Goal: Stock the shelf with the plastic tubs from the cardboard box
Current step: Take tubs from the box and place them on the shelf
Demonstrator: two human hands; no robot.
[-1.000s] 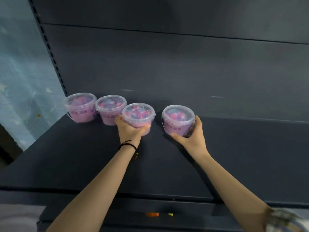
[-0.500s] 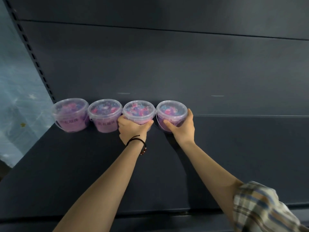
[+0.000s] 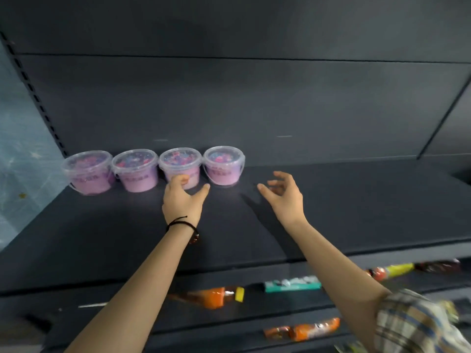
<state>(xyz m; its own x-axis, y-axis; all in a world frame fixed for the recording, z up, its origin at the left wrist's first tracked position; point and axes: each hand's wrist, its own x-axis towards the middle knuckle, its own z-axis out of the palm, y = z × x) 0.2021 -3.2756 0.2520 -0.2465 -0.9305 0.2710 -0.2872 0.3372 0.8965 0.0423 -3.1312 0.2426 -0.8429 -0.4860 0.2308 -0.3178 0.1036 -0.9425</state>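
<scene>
Several clear plastic tubs with purple filling stand in a row at the back left of the dark shelf point(image 3: 331, 200). The third tub point(image 3: 179, 164) and the fourth tub point(image 3: 224, 165) are the rightmost ones. My left hand point(image 3: 182, 200) hovers just in front of the third tub, fingers loosely spread, holding nothing. My right hand point(image 3: 283, 194) is off the fourth tub and to its right, above the shelf, fingers relaxed and empty. The cardboard box is out of view.
The shelf's back panel point(image 3: 254, 105) rises right behind the tubs. A perforated upright point(image 3: 33, 95) bounds the left side. Lower shelves hold orange bottles point(image 3: 216, 296) and a teal packet point(image 3: 293, 285).
Both hands have let go of the third and fourth tubs and drawn back. The two tubs now stand in line with the others at the back of the shelf.
</scene>
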